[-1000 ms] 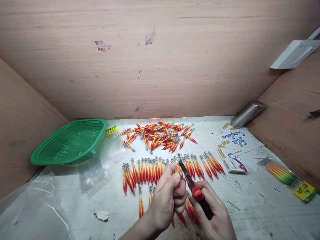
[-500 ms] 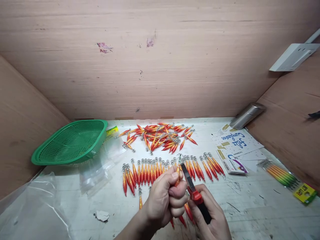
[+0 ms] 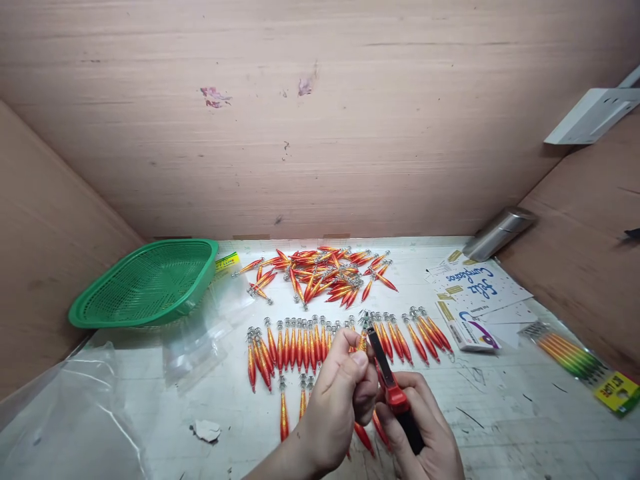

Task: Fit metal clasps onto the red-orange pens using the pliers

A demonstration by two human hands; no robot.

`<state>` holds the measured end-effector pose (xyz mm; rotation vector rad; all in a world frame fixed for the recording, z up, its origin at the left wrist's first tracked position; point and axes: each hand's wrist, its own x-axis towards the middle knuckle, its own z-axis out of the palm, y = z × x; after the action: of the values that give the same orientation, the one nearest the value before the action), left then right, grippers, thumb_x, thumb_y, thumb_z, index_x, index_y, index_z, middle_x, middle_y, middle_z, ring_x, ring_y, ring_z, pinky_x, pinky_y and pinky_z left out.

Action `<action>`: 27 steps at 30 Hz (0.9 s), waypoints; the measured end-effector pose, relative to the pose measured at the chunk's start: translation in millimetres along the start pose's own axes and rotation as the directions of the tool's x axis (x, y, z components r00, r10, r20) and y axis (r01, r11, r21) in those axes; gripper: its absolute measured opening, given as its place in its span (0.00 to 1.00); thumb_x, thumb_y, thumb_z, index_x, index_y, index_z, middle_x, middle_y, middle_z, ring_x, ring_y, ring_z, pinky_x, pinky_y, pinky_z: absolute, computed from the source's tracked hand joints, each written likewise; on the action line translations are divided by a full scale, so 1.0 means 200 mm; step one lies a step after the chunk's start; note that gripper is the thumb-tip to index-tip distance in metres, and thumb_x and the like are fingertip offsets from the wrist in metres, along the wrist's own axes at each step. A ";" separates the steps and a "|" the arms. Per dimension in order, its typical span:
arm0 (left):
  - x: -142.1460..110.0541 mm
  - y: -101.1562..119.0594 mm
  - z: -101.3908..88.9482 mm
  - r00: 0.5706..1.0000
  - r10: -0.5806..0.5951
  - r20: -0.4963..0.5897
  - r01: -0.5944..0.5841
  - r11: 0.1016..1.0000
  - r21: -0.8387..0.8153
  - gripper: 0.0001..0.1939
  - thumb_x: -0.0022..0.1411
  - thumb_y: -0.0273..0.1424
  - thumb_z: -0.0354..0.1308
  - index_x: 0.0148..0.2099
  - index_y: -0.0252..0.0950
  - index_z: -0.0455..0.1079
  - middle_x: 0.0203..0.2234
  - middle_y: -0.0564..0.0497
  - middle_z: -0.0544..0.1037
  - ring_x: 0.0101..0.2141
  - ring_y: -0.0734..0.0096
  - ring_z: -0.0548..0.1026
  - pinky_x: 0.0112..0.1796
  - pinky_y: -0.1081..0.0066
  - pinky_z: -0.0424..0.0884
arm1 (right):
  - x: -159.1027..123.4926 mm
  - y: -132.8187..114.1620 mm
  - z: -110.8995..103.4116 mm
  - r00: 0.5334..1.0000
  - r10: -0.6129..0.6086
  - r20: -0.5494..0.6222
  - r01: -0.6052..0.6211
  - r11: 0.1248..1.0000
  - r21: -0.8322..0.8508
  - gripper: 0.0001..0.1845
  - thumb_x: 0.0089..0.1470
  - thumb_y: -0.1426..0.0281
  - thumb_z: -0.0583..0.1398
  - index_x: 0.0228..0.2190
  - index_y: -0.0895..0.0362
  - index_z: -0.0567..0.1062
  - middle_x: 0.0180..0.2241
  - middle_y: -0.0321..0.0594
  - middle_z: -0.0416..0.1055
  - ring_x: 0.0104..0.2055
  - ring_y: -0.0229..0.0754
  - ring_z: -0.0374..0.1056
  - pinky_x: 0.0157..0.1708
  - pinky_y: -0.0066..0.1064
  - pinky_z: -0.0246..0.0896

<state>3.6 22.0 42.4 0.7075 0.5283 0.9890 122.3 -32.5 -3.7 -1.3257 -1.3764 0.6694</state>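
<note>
The body of the spindle-shaped orange-gold lure [image 3: 363,342] is largely concealed by the left hand [image 3: 343,390], and any contact between it and the dark, narrow tip of the red-and-black hand tool [image 3: 383,361] is too small to tell; the right hand [image 3: 427,427] covers part of the tool's grip. Both hands mask portions of the lower row of red-and-orange lures [image 3: 363,438]. A clear plastic bag [image 3: 70,413] and a white rectangular wall fixture [image 3: 593,117] are cut by the left and right edges respectively.
</note>
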 end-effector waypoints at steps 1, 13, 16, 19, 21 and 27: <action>0.00 0.00 0.00 1.000 0.000 -0.006 0.000 1.000 0.005 0.15 0.65 0.44 0.56 0.38 0.40 0.57 0.16 0.66 0.56 0.16 0.84 0.46 0.17 0.82 0.49 | 0.00 -0.01 0.00 1.000 0.002 -0.002 -0.002 1.000 0.003 0.13 0.64 0.62 0.56 0.29 0.53 0.71 0.36 0.39 0.66 0.37 0.42 0.67 0.37 0.29 0.64; 0.06 0.01 -0.01 0.967 -0.242 0.086 0.254 0.860 -0.442 0.10 0.56 0.32 0.63 0.32 0.30 0.67 0.22 0.58 0.62 0.16 0.88 0.48 0.17 0.83 0.45 | -0.02 0.30 -0.37 0.993 0.062 -0.098 -0.098 0.904 -0.417 0.13 0.61 0.56 0.57 0.34 0.52 0.73 0.30 0.38 0.69 0.30 0.43 0.69 0.29 0.30 0.65; 0.08 -0.02 0.00 0.960 -0.280 0.005 0.248 0.844 -0.476 0.11 0.53 0.31 0.66 0.34 0.29 0.70 0.26 0.54 0.67 0.20 0.84 0.60 0.23 0.80 0.57 | -0.05 0.48 -0.62 0.948 0.084 -0.307 -0.277 0.694 -0.665 0.21 0.55 0.49 0.56 0.32 0.53 0.74 0.32 0.46 0.69 0.34 0.54 0.70 0.29 0.40 0.66; 0.08 -0.09 0.02 0.938 -0.288 -0.190 0.214 0.918 -0.334 0.16 0.48 0.34 0.70 0.37 0.30 0.73 0.31 0.50 0.71 0.29 0.75 0.68 0.32 0.74 0.63 | -0.06 0.58 -0.80 0.873 0.112 -0.475 -0.478 0.398 -0.783 0.23 0.54 0.50 0.51 0.27 0.55 0.73 0.29 0.53 0.64 0.35 0.64 0.67 0.27 0.48 0.61; 0.08 -0.17 0.02 0.916 -0.302 -0.265 0.246 0.943 -0.226 0.21 0.45 0.36 0.73 0.39 0.30 0.75 0.30 0.50 0.72 0.31 0.72 0.69 0.34 0.72 0.62 | -0.06 0.58 -0.86 0.840 0.105 -0.532 -0.537 0.299 -0.789 0.26 0.55 0.51 0.48 0.26 0.58 0.74 0.34 0.65 0.65 0.40 0.74 0.65 0.29 0.54 0.59; 0.10 -0.44 0.07 0.880 -0.344 -0.329 0.353 0.935 -0.033 0.23 0.41 0.39 0.75 0.36 0.29 0.74 0.21 0.57 0.67 0.23 0.77 0.60 0.26 0.74 0.55 | -0.02 0.42 -0.71 0.859 0.194 -0.474 -0.473 0.654 -0.590 0.30 0.52 0.44 0.54 0.31 0.60 0.73 0.42 0.70 0.67 0.51 0.80 0.60 0.41 0.72 0.55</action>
<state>71.4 3.4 -14.6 0.4478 0.9321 0.7606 281.7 -55.8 -42.0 -2.2367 -1.0860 0.0796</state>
